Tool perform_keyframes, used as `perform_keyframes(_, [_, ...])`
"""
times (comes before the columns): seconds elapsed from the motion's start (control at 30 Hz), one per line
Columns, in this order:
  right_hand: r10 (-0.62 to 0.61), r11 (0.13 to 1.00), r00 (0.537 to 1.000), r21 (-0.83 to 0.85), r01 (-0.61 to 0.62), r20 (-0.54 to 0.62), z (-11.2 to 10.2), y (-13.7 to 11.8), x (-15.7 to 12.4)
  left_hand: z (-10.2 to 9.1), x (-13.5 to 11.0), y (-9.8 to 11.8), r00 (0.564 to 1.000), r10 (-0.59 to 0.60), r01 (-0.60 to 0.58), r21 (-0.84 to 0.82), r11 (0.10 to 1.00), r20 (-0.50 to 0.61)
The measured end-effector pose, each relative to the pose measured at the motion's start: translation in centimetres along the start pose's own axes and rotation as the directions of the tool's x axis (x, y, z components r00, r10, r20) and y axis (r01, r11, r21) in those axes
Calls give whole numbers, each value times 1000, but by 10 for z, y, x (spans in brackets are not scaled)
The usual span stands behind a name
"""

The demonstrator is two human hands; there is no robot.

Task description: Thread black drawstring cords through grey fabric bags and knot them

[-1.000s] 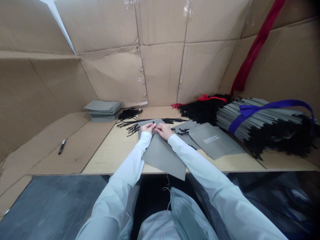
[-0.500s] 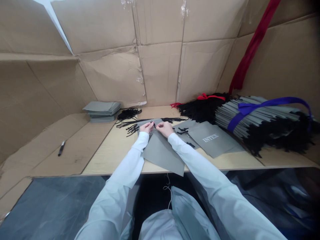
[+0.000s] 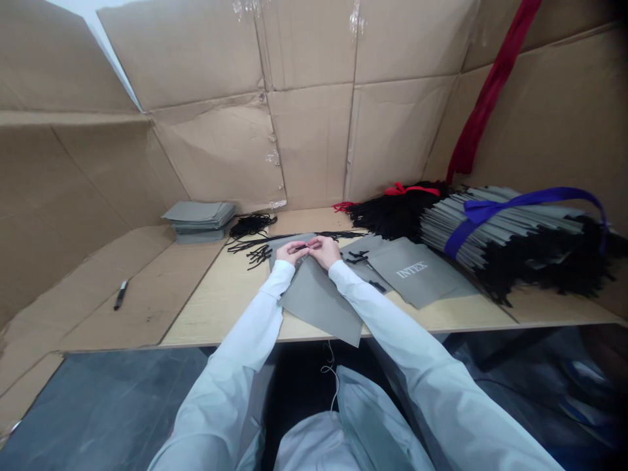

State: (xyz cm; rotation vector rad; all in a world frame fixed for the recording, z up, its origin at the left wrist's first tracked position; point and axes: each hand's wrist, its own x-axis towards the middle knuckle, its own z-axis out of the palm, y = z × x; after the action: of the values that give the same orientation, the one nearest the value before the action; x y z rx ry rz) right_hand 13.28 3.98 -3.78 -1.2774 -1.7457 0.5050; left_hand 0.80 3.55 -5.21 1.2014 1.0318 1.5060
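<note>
A flat grey bag [image 3: 318, 297] lies on the wooden table [image 3: 230, 297] in front of me, its near corner over the table's edge. My left hand [image 3: 290, 251] and my right hand [image 3: 324, 250] meet at the bag's far end, fingers pinched together on a thin black cord [image 3: 301, 247] there. More loose black cords [image 3: 255, 248] lie just beyond my hands. To the right lie other grey bags, the top one printed INTEX [image 3: 411, 269].
A tied bundle of grey bags with a blue ribbon [image 3: 510, 226] fills the right side. Black cords tied with red ribbon [image 3: 400, 209] sit behind. A small stack of grey bags [image 3: 200, 219] is at the left, a black marker [image 3: 120, 294] on cardboard. Cardboard walls surround the table.
My hands have stayed at the bag's far end, the fingers drawing slightly closer together on the cord. The view has shifted a little.
</note>
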Motion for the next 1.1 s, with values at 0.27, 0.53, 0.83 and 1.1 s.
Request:
perform_keyframes(0.27, [-14,979,987,-198,45,159,-11,2,4,-9,5,2,970,133,-218,488,845,203])
perform_keyframes(0.53, [5,958,892,-259,126,453,-23,9,12,-11,-3,4,970,-14,-148,634,759,243])
perform_keyframes(0.83, [-55,647,893,-666,372,446,-14,-6,-5,-10,-1,-5,953,102,-273,665,695,284])
perform_keyframes(1.1, [-165,621,884,-650,438,437,-9,-9,-11,-15,6,-9,969,101,-231,681,695,226])
